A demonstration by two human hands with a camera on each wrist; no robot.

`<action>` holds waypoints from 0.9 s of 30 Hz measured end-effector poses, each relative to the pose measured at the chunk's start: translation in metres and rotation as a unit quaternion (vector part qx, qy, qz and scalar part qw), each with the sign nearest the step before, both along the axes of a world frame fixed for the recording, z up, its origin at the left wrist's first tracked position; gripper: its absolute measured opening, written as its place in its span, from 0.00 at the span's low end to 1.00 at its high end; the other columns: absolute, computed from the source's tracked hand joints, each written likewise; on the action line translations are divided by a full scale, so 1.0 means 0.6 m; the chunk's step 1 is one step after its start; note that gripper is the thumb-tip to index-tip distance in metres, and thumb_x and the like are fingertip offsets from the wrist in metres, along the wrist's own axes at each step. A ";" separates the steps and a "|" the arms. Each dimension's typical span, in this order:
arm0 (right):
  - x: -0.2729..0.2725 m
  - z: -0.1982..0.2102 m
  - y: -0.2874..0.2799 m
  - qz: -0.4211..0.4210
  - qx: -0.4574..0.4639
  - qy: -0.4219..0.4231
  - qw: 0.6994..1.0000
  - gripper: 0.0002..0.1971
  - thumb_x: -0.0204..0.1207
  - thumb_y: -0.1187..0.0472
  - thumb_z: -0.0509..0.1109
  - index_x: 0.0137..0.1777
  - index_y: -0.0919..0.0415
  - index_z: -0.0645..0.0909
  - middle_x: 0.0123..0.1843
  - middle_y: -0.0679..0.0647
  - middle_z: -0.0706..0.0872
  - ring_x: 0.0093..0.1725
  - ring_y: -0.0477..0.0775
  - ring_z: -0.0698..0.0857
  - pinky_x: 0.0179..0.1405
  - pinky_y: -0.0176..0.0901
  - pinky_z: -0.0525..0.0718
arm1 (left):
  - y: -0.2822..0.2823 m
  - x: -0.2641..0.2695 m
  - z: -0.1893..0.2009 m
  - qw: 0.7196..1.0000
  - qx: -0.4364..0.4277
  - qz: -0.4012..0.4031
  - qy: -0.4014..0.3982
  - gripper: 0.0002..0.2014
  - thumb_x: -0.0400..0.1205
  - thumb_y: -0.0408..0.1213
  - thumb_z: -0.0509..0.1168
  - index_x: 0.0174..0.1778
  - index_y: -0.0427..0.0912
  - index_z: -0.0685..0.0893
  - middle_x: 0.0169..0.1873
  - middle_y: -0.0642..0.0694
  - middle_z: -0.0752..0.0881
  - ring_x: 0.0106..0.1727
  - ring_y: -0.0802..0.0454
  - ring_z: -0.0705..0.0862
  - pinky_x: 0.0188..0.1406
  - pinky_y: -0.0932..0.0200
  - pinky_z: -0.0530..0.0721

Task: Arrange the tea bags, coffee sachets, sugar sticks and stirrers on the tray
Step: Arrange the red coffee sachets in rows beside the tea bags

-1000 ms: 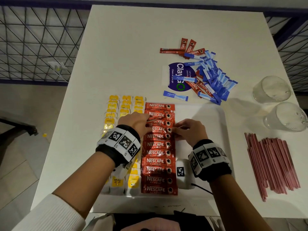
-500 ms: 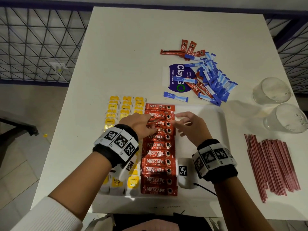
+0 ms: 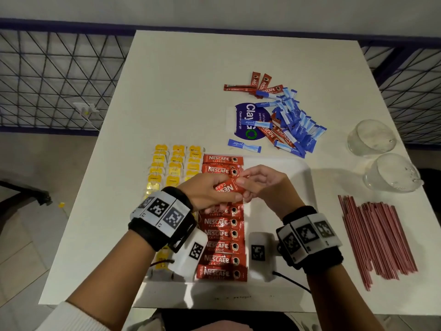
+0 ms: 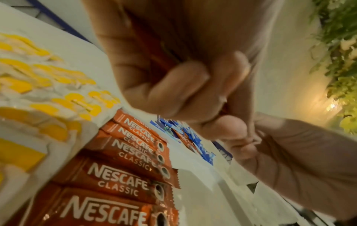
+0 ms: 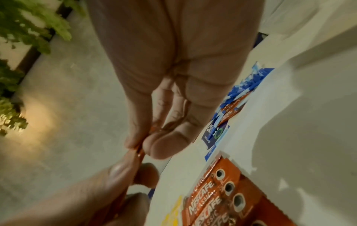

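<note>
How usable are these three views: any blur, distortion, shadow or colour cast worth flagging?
Head view: sharp, labels on the coffee sachets readable, table edges bowed by the wide lens, the hands' shadow over the tray. Left wrist view: warm cast, the left hand soft and blurred close up. Right wrist view: the right hand blurred, background light glaring.

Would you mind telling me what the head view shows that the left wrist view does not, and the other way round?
Only the head view shows the stirrers on the table, the two glasses and both wristbands. Only the left wrist view shows the left hand's curled fingers from beneath, and foliage beyond. Both show the left hand and right hand holding one coffee sachet above the sachet column, beside the yellow tea bags.
</note>
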State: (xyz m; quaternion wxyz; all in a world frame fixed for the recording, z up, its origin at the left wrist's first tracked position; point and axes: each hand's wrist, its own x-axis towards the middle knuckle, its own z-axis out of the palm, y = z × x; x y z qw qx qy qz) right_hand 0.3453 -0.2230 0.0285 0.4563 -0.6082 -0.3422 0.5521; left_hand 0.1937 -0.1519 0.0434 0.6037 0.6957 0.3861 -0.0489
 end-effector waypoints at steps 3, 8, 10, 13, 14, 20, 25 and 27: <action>0.011 0.003 -0.016 0.011 0.019 0.012 1.000 0.06 0.73 0.76 0.67 0.44 0.65 0.79 0.24 0.48 0.86 0.24 0.41 0.84 0.29 0.31 0.85 | -0.001 -0.013 0.003 0.999 -0.022 0.038 -0.011 0.06 0.79 0.43 0.67 0.42 0.44 0.81 0.24 0.53 0.85 0.15 0.60 0.73 0.16 0.70 0.72; 0.023 0.001 -0.033 -0.035 -0.003 -0.021 0.999 0.02 0.72 0.66 0.72 0.41 0.63 0.81 0.29 0.50 0.88 0.30 0.43 0.85 0.34 0.34 0.86 | 0.009 -0.039 0.003 0.988 -0.035 0.143 -0.039 0.05 0.77 0.42 0.69 0.36 0.48 0.82 0.28 0.54 0.88 0.13 0.60 0.70 0.15 0.69 0.69; 0.015 -0.001 -0.036 -0.029 -0.011 -0.029 0.999 0.03 0.72 0.66 0.72 0.40 0.63 0.80 0.30 0.50 0.88 0.31 0.43 0.85 0.34 0.34 0.85 | 0.008 -0.038 0.006 0.977 -0.042 0.196 -0.070 0.07 0.77 0.41 0.69 0.34 0.45 0.83 0.23 0.54 0.87 0.11 0.61 0.68 0.15 0.69 0.68; 0.001 -0.005 -0.037 -0.028 -0.014 -0.037 0.999 0.04 0.73 0.66 0.71 0.38 0.62 0.80 0.30 0.50 0.87 0.29 0.41 0.84 0.32 0.30 0.84 | 0.002 -0.029 0.006 0.962 -0.037 0.255 -0.086 0.15 0.77 0.45 0.68 0.23 0.50 0.83 0.10 0.53 0.75 0.12 0.60 0.67 0.18 0.70 0.69; -0.004 -0.006 -0.036 -0.026 -0.014 -0.040 0.999 0.05 0.73 0.66 0.72 0.37 0.61 0.80 0.29 0.49 0.87 0.28 0.40 0.84 0.31 0.29 0.83 | 0.000 -0.026 0.004 0.960 -0.035 0.265 -0.086 0.17 0.76 0.47 0.69 0.20 0.51 0.82 0.10 0.52 0.73 0.12 0.59 0.68 0.20 0.69 0.70; -0.037 -0.012 -0.041 0.000 -0.029 -0.041 0.999 0.05 0.73 0.65 0.72 0.39 0.56 0.82 0.37 0.48 0.88 0.40 0.48 0.86 0.43 0.38 0.84 | -0.005 -0.015 -0.005 0.976 0.008 0.210 -0.047 0.10 0.76 0.47 0.69 0.34 0.48 0.78 0.11 0.52 0.75 0.13 0.60 0.71 0.22 0.66 0.73; -0.028 -0.009 -0.039 -0.044 -0.010 -0.038 0.998 0.09 0.76 0.66 0.68 0.53 0.55 0.77 0.40 0.51 0.85 0.37 0.43 0.85 0.32 0.32 0.83 | 0.001 -0.018 -0.003 0.996 0.067 0.048 0.042 0.06 0.76 0.42 0.71 0.44 0.48 0.82 0.42 0.46 0.88 0.45 0.43 0.88 0.46 0.49 0.87; -0.025 -0.008 -0.037 -0.040 -0.009 -0.058 0.997 0.04 0.76 0.68 0.67 0.48 0.60 0.79 0.36 0.53 0.84 0.29 0.39 0.84 0.30 0.31 0.82 | 0.005 -0.016 -0.002 0.993 0.090 0.004 0.080 0.12 0.75 0.44 0.72 0.51 0.45 0.83 0.44 0.47 0.87 0.50 0.42 0.87 0.49 0.50 0.85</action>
